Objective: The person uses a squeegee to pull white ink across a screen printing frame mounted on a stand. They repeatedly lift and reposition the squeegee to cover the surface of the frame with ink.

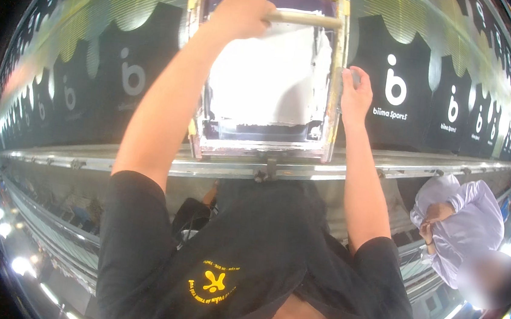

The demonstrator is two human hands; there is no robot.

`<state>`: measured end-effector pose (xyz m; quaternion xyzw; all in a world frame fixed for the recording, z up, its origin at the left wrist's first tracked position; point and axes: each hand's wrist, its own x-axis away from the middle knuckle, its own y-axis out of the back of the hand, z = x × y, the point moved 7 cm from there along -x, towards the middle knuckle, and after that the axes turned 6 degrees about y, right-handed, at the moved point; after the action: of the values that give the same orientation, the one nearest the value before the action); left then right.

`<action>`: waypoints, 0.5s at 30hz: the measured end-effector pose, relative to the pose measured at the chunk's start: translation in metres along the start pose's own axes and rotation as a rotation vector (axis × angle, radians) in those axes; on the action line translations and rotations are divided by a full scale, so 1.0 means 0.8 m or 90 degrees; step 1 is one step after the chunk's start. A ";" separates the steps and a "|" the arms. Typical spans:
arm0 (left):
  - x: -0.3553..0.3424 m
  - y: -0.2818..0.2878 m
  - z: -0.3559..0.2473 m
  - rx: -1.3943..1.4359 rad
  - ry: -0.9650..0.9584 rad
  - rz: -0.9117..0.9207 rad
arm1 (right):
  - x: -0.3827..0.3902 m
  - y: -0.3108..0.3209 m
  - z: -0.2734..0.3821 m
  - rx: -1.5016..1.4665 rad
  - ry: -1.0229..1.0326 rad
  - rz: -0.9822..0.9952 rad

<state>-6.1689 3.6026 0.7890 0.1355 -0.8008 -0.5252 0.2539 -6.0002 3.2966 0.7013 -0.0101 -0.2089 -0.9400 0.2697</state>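
Note:
A screen-printing frame (340, 51) lies flat in front of me over the long printing table, its edges stained with ink. White ink (250, 83) covers most of its mesh. My left hand (242, 17) reaches over the frame's far part, closed around a squeegee (307, 19) with a pale bar handle that lies crosswise near the far edge. My right hand (356, 94) is at the frame's right side, thumb and fingers curled at its outer edge; a small grey piece shows between them. Whatever lies under the frame is hidden.
A black garment piece (417, 82) with a white print lies to the right, and another black piece (135, 58) with a greyer print to the left. Several more line the table both ways. A metal rail (218, 167) runs along the near edge. Another person (460, 220) stands at the lower right.

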 end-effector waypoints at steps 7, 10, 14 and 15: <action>-0.019 -0.006 0.037 0.089 -0.005 0.085 | 0.002 0.014 0.030 0.137 0.006 0.000; -0.004 0.011 0.060 -0.047 0.029 0.097 | -0.037 0.014 0.099 0.208 0.063 -0.014; -0.004 0.020 0.043 0.010 0.119 0.109 | -0.107 -0.070 0.218 0.193 0.485 0.180; -0.007 0.018 0.045 0.017 0.127 0.104 | -0.115 -0.103 0.221 0.338 0.453 0.283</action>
<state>-6.1834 3.6388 0.7892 0.1245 -0.7867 -0.4760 0.3728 -5.9802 3.4763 0.8183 0.3361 -0.3288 -0.7192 0.5115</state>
